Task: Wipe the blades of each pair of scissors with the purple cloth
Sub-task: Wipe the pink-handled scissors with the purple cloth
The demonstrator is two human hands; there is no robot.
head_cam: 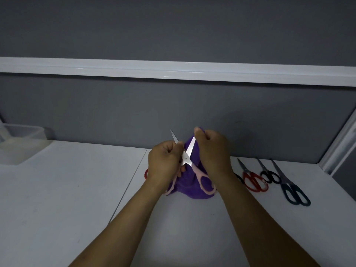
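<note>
Pink-handled scissors (204,182) are held up over the white table with their blades spread apart. My left hand (163,162) grips them around the left blade and pivot. My right hand (212,149) pinches the purple cloth (194,189) around the tip of the right blade; the cloth hangs down behind the scissors to the table. Three more pairs lie on the table to the right: red-handled scissors (254,180), small black-handled scissors (270,176) and large dark teal-handled scissors (294,191). A red handle (146,174) peeks out behind my left wrist.
The white table (77,189) has a seam running diagonally left of my arms. A translucent plastic box (21,143) stands at the far left against the grey partition wall (115,112). A white partition frame (339,143) bounds the table on the right.
</note>
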